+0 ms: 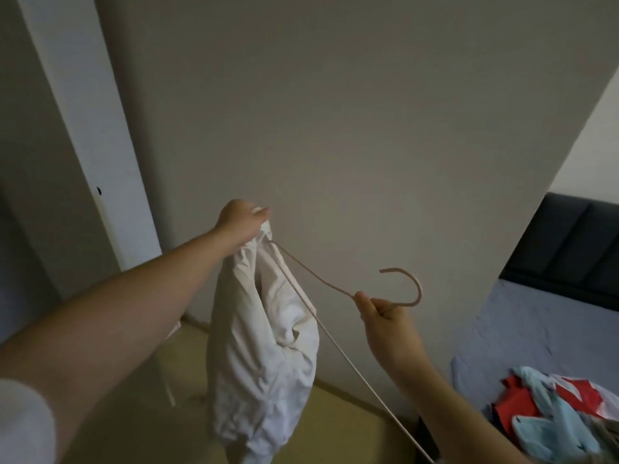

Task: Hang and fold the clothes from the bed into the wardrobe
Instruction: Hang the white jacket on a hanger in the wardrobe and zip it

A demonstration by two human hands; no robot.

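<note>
Here, nearest me at 8 o'clock, my white sleeve (23, 420) sits at the frame's edge, and my bare left arm stretches from it up toward the centre. My right forearm comes in from 5 o'clock. Just beside it at 4 o'clock lies a pile of clothes (552, 410), red and light blue pieces jumbled together, on the bed (522, 323), whose cover is grey-blue.

My right hand (385, 318) is just right of centre, thumb and fingers pinching the neck of a pinkish-beige hanger (418, 291) right below its hook; the hook curls open toward 10 o'clock. The hanger's long straight bar runs down past my right wrist to the bottom edge at 5 o'clock.

My left hand (243, 226), at centre, has its fingers curled tight round the top of a white garment (264, 346). The garment hangs bunched and creased below that hand, in the air above the yellowish floor (351, 433). One shoulder end of the hanger goes into the cloth just under my left hand; how deep it goes I cannot tell.

Farther off, a dark padded headboard (569, 242) stands at 3 o'clock. A plain wall (335, 112) fills 12 o'clock, and a white panel (83, 128) leans along 10 o'clock.
</note>
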